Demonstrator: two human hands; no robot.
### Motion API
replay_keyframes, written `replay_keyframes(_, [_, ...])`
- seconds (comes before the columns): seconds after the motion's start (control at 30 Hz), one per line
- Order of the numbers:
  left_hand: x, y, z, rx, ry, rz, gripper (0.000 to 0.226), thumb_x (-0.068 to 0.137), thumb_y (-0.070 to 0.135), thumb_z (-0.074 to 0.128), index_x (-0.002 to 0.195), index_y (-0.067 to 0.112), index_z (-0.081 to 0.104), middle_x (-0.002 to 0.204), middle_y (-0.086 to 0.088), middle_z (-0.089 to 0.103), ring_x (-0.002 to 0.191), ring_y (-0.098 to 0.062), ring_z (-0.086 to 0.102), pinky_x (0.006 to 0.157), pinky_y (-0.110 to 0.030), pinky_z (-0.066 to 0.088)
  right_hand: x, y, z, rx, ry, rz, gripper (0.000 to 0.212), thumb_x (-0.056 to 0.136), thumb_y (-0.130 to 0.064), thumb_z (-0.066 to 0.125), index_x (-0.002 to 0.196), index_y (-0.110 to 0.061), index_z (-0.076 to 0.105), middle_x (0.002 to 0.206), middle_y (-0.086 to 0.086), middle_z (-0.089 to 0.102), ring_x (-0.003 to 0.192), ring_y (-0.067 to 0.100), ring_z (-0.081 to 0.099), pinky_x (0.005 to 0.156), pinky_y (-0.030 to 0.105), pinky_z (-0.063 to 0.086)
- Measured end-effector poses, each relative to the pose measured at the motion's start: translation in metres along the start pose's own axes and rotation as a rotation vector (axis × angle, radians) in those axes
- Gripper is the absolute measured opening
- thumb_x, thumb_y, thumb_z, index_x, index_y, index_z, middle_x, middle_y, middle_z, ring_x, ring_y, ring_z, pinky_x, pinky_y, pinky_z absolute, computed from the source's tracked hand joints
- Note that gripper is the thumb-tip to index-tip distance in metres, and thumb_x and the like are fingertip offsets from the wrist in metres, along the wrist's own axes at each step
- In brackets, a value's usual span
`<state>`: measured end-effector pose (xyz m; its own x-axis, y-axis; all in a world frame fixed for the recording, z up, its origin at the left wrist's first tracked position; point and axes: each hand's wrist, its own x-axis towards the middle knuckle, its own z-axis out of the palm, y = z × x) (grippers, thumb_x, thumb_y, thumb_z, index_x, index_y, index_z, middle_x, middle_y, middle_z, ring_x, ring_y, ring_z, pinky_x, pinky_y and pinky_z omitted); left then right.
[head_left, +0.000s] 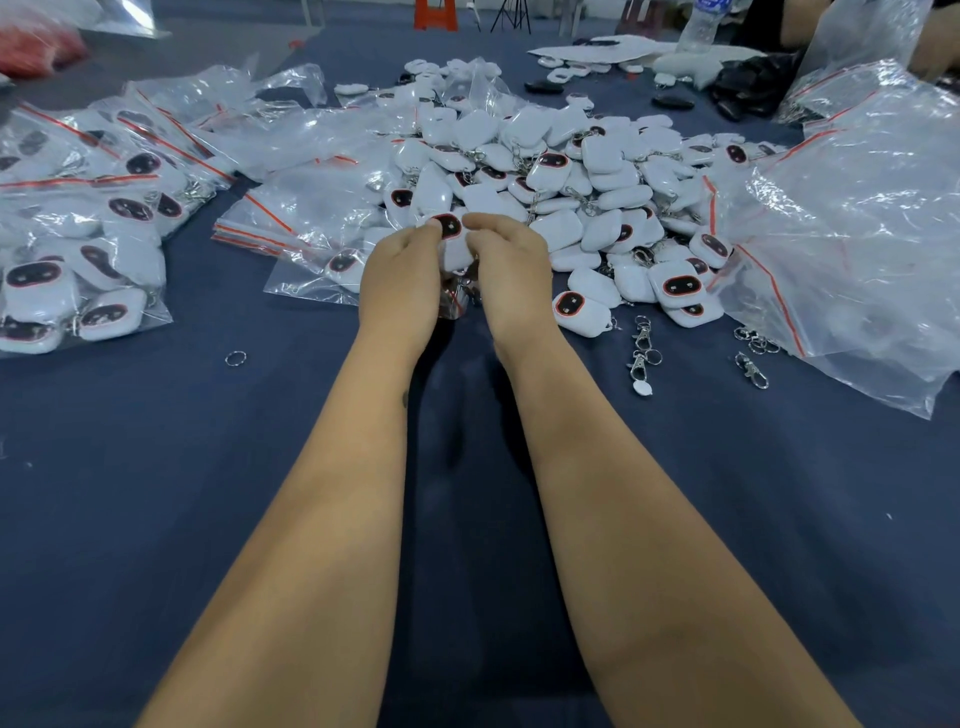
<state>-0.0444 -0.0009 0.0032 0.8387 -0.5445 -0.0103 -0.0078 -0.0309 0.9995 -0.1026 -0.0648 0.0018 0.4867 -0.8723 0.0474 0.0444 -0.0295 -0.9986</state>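
Observation:
Both my hands meet over the middle of the blue table, holding one white keychain toy (450, 236) with a black oval face ringed in red. My left hand (402, 275) pinches its left side and my right hand (511, 270) grips its right side. A small clear zip bag (453, 304) hangs beneath the toy between my hands; which hand holds it is hidden. Just beyond my fingers lies a big loose pile of the same white toys (571, 182) with metal clasps.
Filled zip bags with red seal strips (83, 234) lie at the left. Empty zip bags (306, 208) lie left of the pile and large crumpled clear bags (862, 218) at the right. Loose metal clasps (643, 353) and a key ring (235, 358) lie on the blue cloth (156, 493). A water bottle (701, 26) stands far back.

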Motion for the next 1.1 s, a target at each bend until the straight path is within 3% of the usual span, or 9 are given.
replay_keyframes(0.07, [0.001, -0.001, 0.0, 0.058, 0.0, 0.03, 0.028, 0.089, 0.041, 0.053, 0.07, 0.023, 0.062, 0.074, -0.004, 0.059, 0.072, -0.023, 0.057, 0.078, -0.049, 0.052, -0.002, 0.001, 0.001, -0.002, -0.084, -0.026, 0.021, 0.086, 0.0, 0.049, 0.091, 0.003, 0.069, 0.079, 0.002, 0.064, 0.076, 0.015, 0.055, 0.074, 0.03, 0.047])
replay_keyframes(0.13, [0.001, -0.003, 0.001, 0.106, 0.006, 0.055, 0.03, 0.092, 0.042, 0.049, 0.073, 0.021, 0.06, 0.074, -0.002, 0.062, 0.07, -0.021, 0.058, 0.077, -0.046, 0.052, -0.003, 0.001, 0.001, -0.002, -0.116, -0.039, 0.02, 0.085, 0.001, 0.05, 0.079, -0.003, 0.068, 0.064, -0.005, 0.061, 0.063, 0.01, 0.053, 0.065, 0.026, 0.044])
replay_keyframes(0.27, [0.003, -0.007, 0.002, 0.128, 0.014, 0.063, 0.031, 0.096, 0.039, 0.046, 0.071, 0.023, 0.055, 0.072, 0.004, 0.059, 0.069, -0.016, 0.054, 0.071, -0.034, 0.044, -0.002, 0.002, 0.003, 0.011, -0.095, -0.009, 0.021, 0.09, -0.003, 0.055, 0.109, -0.007, 0.065, 0.084, -0.001, 0.067, 0.075, 0.011, 0.062, 0.066, 0.028, 0.053])
replay_keyframes(0.5, [0.006, -0.011, 0.001, 0.16, -0.009, 0.115, 0.027, 0.098, 0.034, 0.048, 0.073, 0.022, 0.045, 0.07, 0.007, 0.05, 0.069, -0.016, 0.047, 0.069, -0.033, 0.039, -0.001, 0.004, 0.003, -0.003, -0.077, -0.04, 0.018, 0.091, -0.005, 0.059, 0.107, -0.014, 0.058, 0.091, -0.005, 0.064, 0.083, 0.012, 0.063, 0.073, 0.033, 0.055])
replay_keyframes(0.67, [0.007, -0.012, 0.001, 0.141, -0.025, 0.11, 0.026, 0.095, 0.036, 0.051, 0.073, 0.023, 0.044, 0.068, 0.007, 0.052, 0.068, -0.017, 0.048, 0.069, -0.036, 0.041, -0.003, 0.002, 0.002, 0.031, -0.062, -0.026, 0.016, 0.091, -0.005, 0.059, 0.104, -0.015, 0.058, 0.086, -0.004, 0.065, 0.062, 0.002, 0.062, 0.053, 0.023, 0.053])
replay_keyframes(0.9, [0.007, -0.012, 0.002, 0.166, -0.018, 0.106, 0.022, 0.092, 0.032, 0.052, 0.072, 0.027, 0.048, 0.067, 0.009, 0.055, 0.066, -0.016, 0.051, 0.07, -0.038, 0.044, -0.001, 0.003, 0.002, 0.063, -0.069, 0.022, 0.02, 0.089, -0.002, 0.06, 0.105, -0.013, 0.059, 0.091, 0.004, 0.069, 0.07, 0.011, 0.064, 0.053, 0.023, 0.051])
replay_keyframes(1.03, [0.007, -0.012, 0.001, 0.204, -0.017, 0.108, 0.02, 0.091, 0.031, 0.052, 0.07, 0.03, 0.049, 0.059, 0.016, 0.056, 0.059, -0.01, 0.05, 0.067, -0.036, 0.045, 0.0, 0.005, 0.001, 0.063, -0.073, 0.029, 0.016, 0.089, -0.003, 0.062, 0.101, -0.013, 0.059, 0.09, 0.007, 0.069, 0.064, 0.01, 0.063, 0.049, 0.02, 0.048])
replay_keyframes(1.1, [0.006, -0.012, 0.002, 0.225, -0.023, 0.113, 0.017, 0.09, 0.03, 0.052, 0.073, 0.026, 0.053, 0.065, 0.014, 0.057, 0.064, -0.012, 0.05, 0.069, -0.04, 0.048, 0.001, 0.006, -0.001, 0.051, -0.073, 0.023, 0.016, 0.088, -0.001, 0.062, 0.1, -0.013, 0.059, 0.088, 0.009, 0.069, 0.061, 0.009, 0.062, 0.048, 0.018, 0.046])
